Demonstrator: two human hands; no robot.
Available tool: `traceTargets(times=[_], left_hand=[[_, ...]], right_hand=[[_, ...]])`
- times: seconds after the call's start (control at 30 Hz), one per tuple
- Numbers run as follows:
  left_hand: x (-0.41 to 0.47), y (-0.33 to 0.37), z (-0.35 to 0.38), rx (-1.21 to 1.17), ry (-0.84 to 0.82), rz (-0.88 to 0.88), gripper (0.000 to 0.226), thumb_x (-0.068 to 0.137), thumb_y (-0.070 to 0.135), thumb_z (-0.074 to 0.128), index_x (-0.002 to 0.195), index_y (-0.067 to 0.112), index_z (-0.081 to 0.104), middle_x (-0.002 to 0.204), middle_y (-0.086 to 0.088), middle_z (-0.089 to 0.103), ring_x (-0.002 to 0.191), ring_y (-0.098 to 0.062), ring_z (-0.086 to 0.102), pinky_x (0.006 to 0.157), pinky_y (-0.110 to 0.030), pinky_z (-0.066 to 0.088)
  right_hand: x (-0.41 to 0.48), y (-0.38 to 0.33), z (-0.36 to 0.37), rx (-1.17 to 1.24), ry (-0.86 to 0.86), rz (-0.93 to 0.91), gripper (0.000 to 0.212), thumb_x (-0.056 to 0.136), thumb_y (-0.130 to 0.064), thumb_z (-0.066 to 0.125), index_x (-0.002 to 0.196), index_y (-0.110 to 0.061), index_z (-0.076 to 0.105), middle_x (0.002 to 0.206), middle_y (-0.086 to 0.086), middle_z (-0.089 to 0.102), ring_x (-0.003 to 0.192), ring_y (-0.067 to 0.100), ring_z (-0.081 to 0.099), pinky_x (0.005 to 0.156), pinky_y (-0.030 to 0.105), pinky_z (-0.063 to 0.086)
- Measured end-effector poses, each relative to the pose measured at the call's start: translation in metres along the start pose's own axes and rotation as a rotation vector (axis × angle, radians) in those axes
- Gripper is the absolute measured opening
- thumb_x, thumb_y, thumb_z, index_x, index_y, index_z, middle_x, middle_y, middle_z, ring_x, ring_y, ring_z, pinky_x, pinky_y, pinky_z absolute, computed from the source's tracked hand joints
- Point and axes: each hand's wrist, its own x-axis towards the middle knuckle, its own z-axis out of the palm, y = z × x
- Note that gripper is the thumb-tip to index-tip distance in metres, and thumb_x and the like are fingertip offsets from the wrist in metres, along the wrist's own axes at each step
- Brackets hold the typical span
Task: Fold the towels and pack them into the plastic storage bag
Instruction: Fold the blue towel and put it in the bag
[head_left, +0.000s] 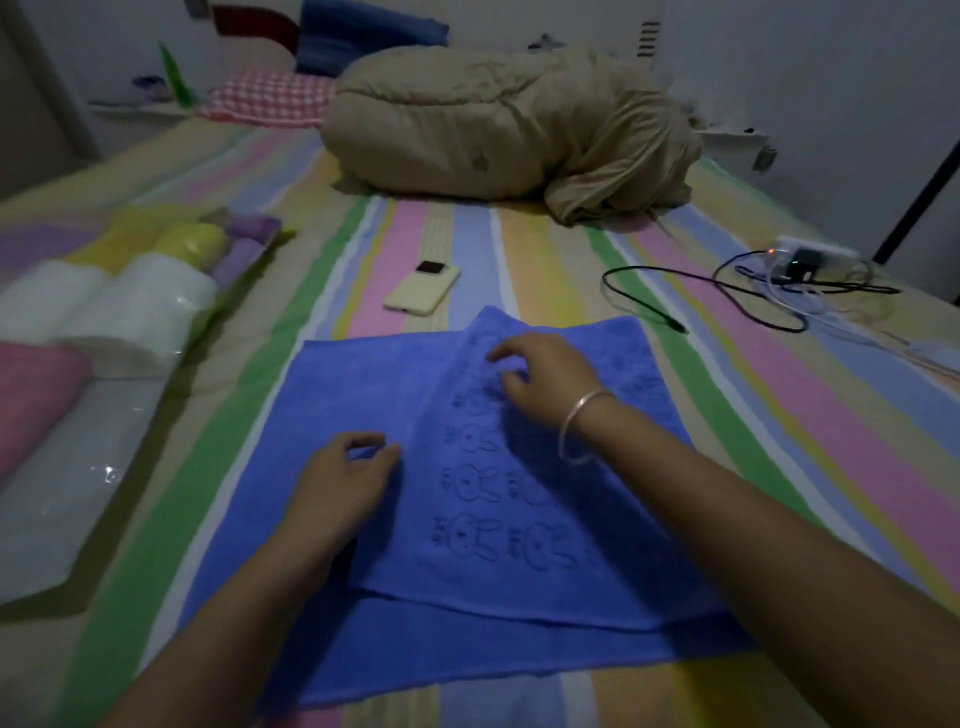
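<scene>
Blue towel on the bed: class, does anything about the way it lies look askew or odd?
Yes. The folded-over flap of the blue towel lies crooked: its edges slant across the layer beneath, and its far corner pokes past the towel's far edge. The left hand and right hand touch the flap.

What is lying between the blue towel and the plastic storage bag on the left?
Nothing visible blocks the way. Only bare striped bedsheet separates the blue towel from the plastic storage bag. The phone lies beyond the towel, off that path.
</scene>
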Motion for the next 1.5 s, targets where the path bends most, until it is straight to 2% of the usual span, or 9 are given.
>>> traceTargets(times=[0.1, 0.23, 0.37, 0.5, 0.67, 0.83, 1.13, 1.3, 1.5], left_hand=[[0.018, -0.002, -0.009, -0.092, -0.090, -0.001, 0.027, 0.083, 0.031, 0.069, 0.109, 0.024, 0.061, 0.080, -0.009, 0.069, 0.073, -0.019, 0.062, 0.070, -0.038, 0.052], [0.026, -0.003, -0.013, -0.128, -0.271, 0.083, 0.028, 0.084, 0.013, 0.071, 0.105, 0.025, 0.057, 0.076, -0.003, 0.069, 0.064, -0.007, 0.058, 0.052, -0.017, 0.045], [0.027, -0.016, -0.018, -0.042, -0.376, 0.249, 0.028, 0.079, 0.014, 0.076, 0.093, 0.020, 0.053, 0.073, 0.008, 0.055, 0.057, -0.008, 0.043, 0.055, -0.015, 0.038], [0.022, -0.017, -0.018, 0.039, -0.420, 0.374, 0.020, 0.081, 0.025, 0.073, 0.085, 0.023, 0.054, 0.061, 0.000, 0.045, 0.052, -0.005, 0.037, 0.051, -0.019, 0.033], [0.010, -0.013, -0.017, 0.031, -0.437, 0.391, 0.028, 0.081, 0.023, 0.062, 0.106, 0.034, 0.066, 0.101, 0.014, 0.067, 0.083, -0.023, 0.063, 0.076, -0.038, 0.055], [-0.005, -0.017, -0.020, 0.026, -0.372, 0.449, 0.041, 0.086, 0.008, 0.059, 0.121, 0.029, 0.063, 0.118, 0.021, 0.059, 0.103, 0.025, 0.046, 0.087, 0.000, 0.034], [-0.023, -0.038, -0.071, 0.013, -0.221, 0.331, 0.045, 0.079, 0.032, 0.060, 0.123, 0.040, 0.057, 0.106, 0.043, 0.054, 0.084, 0.004, 0.046, 0.081, -0.003, 0.040], [-0.024, -0.058, -0.099, -0.055, -0.238, 0.160, 0.044, 0.086, 0.007, 0.066, 0.124, 0.027, 0.059, 0.120, 0.021, 0.060, 0.104, 0.008, 0.059, 0.097, -0.020, 0.047], [-0.025, -0.065, -0.112, -0.151, -0.213, 0.052, 0.040, 0.086, -0.002, 0.064, 0.119, 0.021, 0.062, 0.112, 0.011, 0.066, 0.099, 0.003, 0.064, 0.088, -0.018, 0.051]], right_hand=[[0.063, 0.009, 0.011, -0.144, 0.021, 0.100, 0.040, 0.093, -0.030, 0.051, 0.131, -0.017, 0.052, 0.131, 0.009, 0.054, 0.121, 0.032, 0.047, 0.098, 0.043, 0.044], [0.120, 0.018, 0.022, -0.303, -0.089, 0.264, 0.064, 0.090, -0.061, 0.044, 0.132, -0.013, 0.048, 0.131, 0.012, 0.050, 0.119, 0.034, 0.046, 0.090, 0.043, 0.044], [0.139, 0.018, 0.018, -0.421, -0.191, 0.296, 0.071, 0.073, -0.082, 0.045, 0.086, -0.014, 0.059, 0.086, 0.010, 0.054, 0.090, 0.031, 0.053, 0.065, 0.036, 0.041], [0.145, 0.011, 0.012, -0.297, -0.257, 0.263, 0.063, 0.077, -0.073, 0.054, 0.062, -0.013, 0.046, 0.058, 0.006, 0.042, 0.054, 0.024, 0.042, 0.053, 0.031, 0.032], [0.145, 0.000, 0.010, -0.356, -0.297, 0.260, 0.044, 0.086, -0.047, 0.062, 0.094, -0.006, 0.072, 0.088, 0.012, 0.068, 0.073, 0.028, 0.059, 0.062, 0.033, 0.046], [0.148, -0.015, 0.007, -0.155, -0.101, 0.187, 0.021, 0.088, -0.017, 0.054, 0.102, -0.021, 0.069, 0.114, 0.009, 0.064, 0.098, 0.029, 0.058, 0.077, 0.034, 0.048], [0.160, -0.074, 0.050, 0.005, -0.031, 0.019, 0.020, 0.093, -0.016, 0.053, 0.108, -0.011, 0.065, 0.116, 0.012, 0.064, 0.106, 0.031, 0.058, 0.082, 0.031, 0.042], [0.164, -0.105, 0.089, -0.037, -0.096, -0.018, 0.020, 0.093, -0.018, 0.054, 0.106, -0.011, 0.067, 0.111, 0.012, 0.067, 0.102, 0.030, 0.060, 0.081, 0.031, 0.044], [0.166, -0.114, 0.115, -0.094, -0.106, 0.021, 0.020, 0.094, -0.020, 0.055, 0.108, -0.017, 0.069, 0.109, 0.008, 0.069, 0.097, 0.030, 0.061, 0.080, 0.037, 0.049]])
